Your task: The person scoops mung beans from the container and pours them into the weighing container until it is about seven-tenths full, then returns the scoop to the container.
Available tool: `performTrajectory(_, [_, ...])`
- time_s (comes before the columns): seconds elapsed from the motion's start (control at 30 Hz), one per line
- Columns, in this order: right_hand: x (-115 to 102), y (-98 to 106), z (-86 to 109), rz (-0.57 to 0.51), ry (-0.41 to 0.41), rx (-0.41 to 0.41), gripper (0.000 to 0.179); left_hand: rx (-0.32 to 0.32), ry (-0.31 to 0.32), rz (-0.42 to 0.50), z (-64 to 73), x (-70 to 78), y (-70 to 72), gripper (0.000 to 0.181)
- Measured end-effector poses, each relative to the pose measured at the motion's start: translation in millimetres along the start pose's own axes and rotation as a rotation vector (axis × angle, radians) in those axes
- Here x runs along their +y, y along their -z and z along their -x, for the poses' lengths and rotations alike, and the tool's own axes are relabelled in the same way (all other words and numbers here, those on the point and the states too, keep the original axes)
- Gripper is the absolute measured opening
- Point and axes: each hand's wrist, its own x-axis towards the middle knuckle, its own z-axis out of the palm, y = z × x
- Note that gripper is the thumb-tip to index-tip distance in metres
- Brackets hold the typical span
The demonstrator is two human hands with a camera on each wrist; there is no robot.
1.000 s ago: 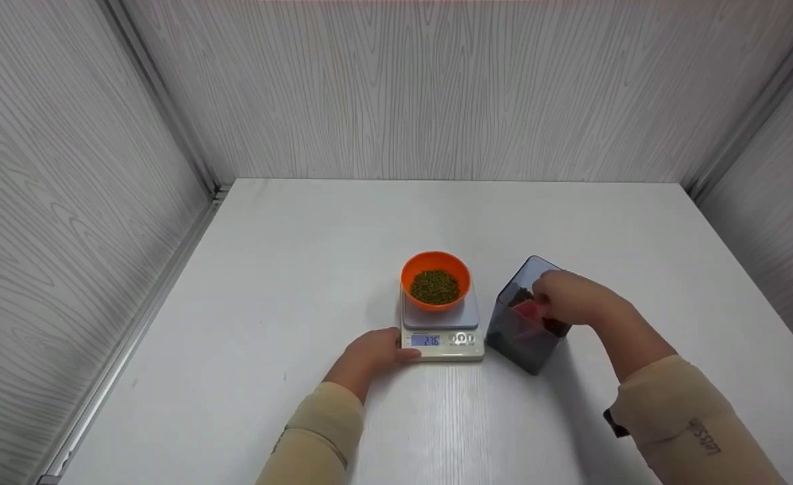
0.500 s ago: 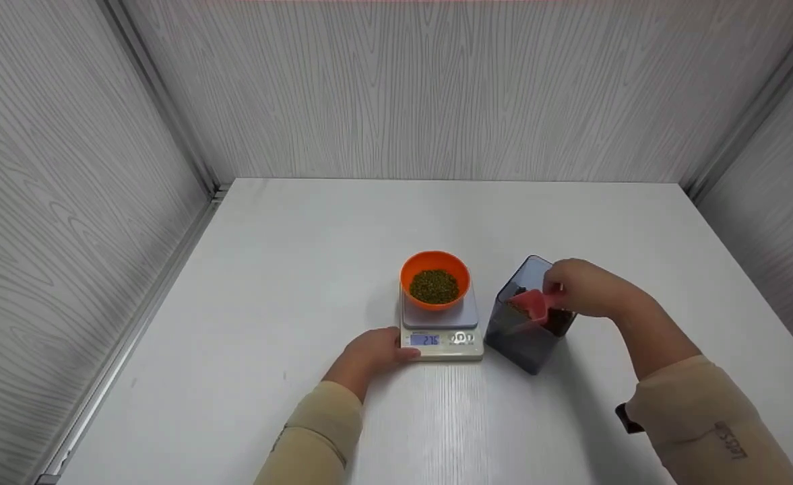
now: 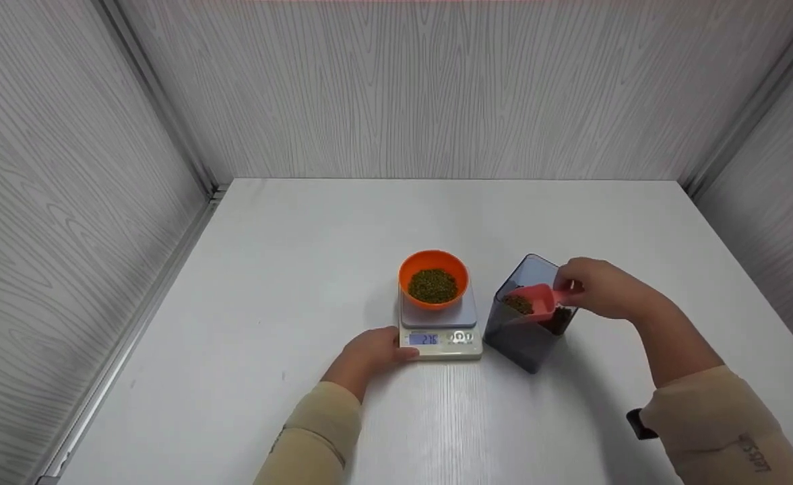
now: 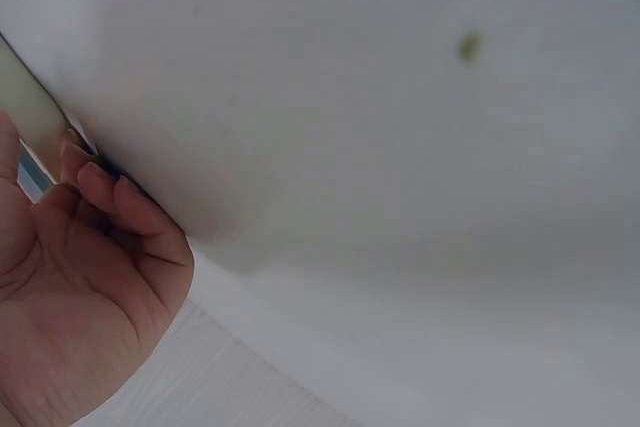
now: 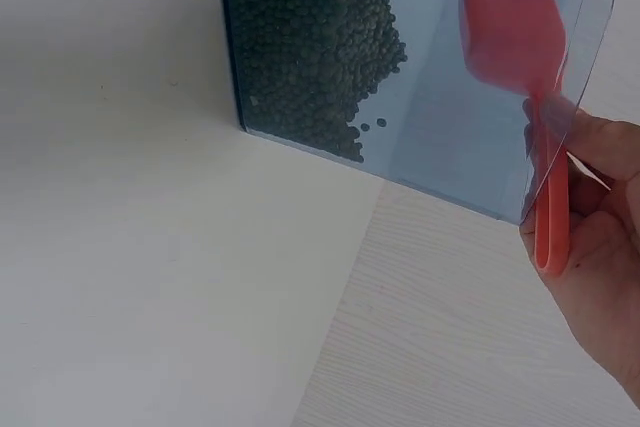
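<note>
My left hand point(image 3: 372, 351) grips the front left corner of a white digital kitchen scale point(image 3: 467, 351), thumb along its front edge and fingers at its side. An orange bowl point(image 3: 406, 261) holding small green mung beans point(image 3: 432, 285) sits on the scale, whose display point(image 3: 424, 339) appears to read 276. My right hand point(image 3: 598, 288) pinches the handle of a red scoop point(image 3: 543, 301), which carries some beans and is at the mouth of a clear grey-blue container point(image 3: 521, 347). In the right wrist view the scoop's bowl point(image 5: 512, 22) shows through the container wall, above the beans point(image 5: 300, 47).
The container stands just right of the scale on the white table point(image 3: 288, 269). Wood-grain panels point(image 3: 396, 87) rise behind and at both sides. One stray bean point(image 4: 469, 47) lies on the table in the left wrist view.
My right hand has drawn the scoop up from inside the container and slightly right, now with beans in it. The left hand and scale stay in place; the reading looks the same.
</note>
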Motion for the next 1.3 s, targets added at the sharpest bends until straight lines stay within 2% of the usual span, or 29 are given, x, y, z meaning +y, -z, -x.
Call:
performTrajectory(0.37, [7, 0, 10.5, -0.066, -0.003, 0.083, 0.013, 0.006, -0.004, -0.021, -0.3, -0.7, -1.1, 0.046])
performTrajectory(0.53, [14, -2, 15.2, -0.110, 0.006, 0.128, 0.012, 0.023, -0.025, -0.025, -0.2, -1.6, -1.2, 0.042])
performTrajectory(0.8, [26, -6, 19.8, -0.200, 0.000, 0.145, 0.009, 0.024, -0.016, -0.012, 0.7, -1.4, -1.4, 0.043])
performTrajectory(0.97, [29, -8, 22.4, -0.259, -0.040, 0.146, 0.011, 0.020, -0.005, -0.018, 0.8, 0.2, -1.1, 0.045])
performTrajectory(1.3, [35, -11, 26.5, -0.302, -0.038, 0.184, 0.012, 0.023, -0.026, -0.018, 1.9, -0.7, 0.0, 0.044])
